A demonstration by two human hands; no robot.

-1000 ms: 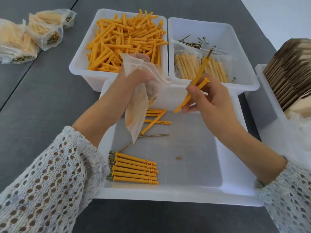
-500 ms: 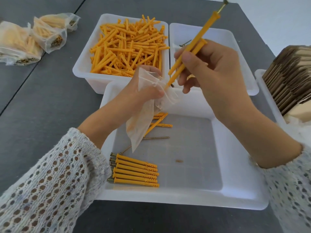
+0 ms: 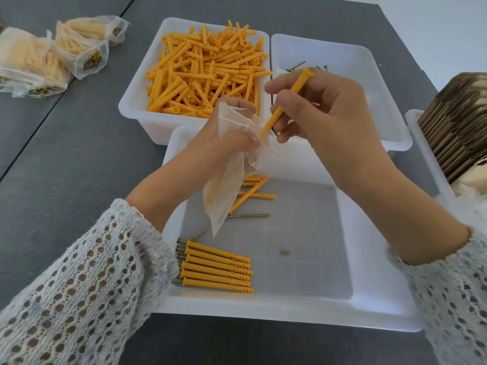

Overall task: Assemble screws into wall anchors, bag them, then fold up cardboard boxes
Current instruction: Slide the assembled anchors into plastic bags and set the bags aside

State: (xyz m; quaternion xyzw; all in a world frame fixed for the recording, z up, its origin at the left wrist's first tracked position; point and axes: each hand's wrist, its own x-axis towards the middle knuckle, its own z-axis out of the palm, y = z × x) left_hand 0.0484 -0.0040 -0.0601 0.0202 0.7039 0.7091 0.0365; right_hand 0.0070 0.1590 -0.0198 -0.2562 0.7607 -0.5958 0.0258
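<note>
Orange anchors (image 3: 208,72) heap the upper-centre tub; filled bags (image 3: 39,64) lie upper left. At centre the left hand (image 3: 226,143) pinches a clear bag (image 3: 226,191) open, and the right hand (image 3: 321,109) grips an anchor (image 3: 287,101), tip in its mouth. That hand hides most of the screw tub (image 3: 342,54); cardboard (image 3: 458,127) is cut off at right.

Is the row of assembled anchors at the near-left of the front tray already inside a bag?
No, the row of assembled anchors lies bare on the front tray floor, apart from the bag held in the left hand.
</note>
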